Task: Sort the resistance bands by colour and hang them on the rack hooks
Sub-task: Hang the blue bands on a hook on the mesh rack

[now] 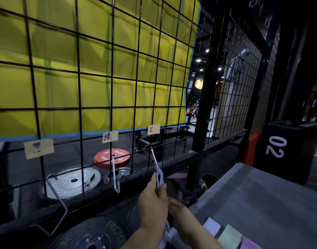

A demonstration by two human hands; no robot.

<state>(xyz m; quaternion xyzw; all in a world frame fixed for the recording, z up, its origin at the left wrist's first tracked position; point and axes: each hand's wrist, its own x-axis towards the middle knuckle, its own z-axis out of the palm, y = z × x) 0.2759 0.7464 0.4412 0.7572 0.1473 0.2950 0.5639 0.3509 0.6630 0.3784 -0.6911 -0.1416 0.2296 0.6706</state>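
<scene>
Hanging step: the left hand pinches the pale blue band at the tip of the right-hand hook – the right hand grips it lower. Keep the loop spread and taut; slide it well past the tip before letting go.

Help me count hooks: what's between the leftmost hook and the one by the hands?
One more hook, under the middle paper label, nothing hanging on it; head view.
</scene>
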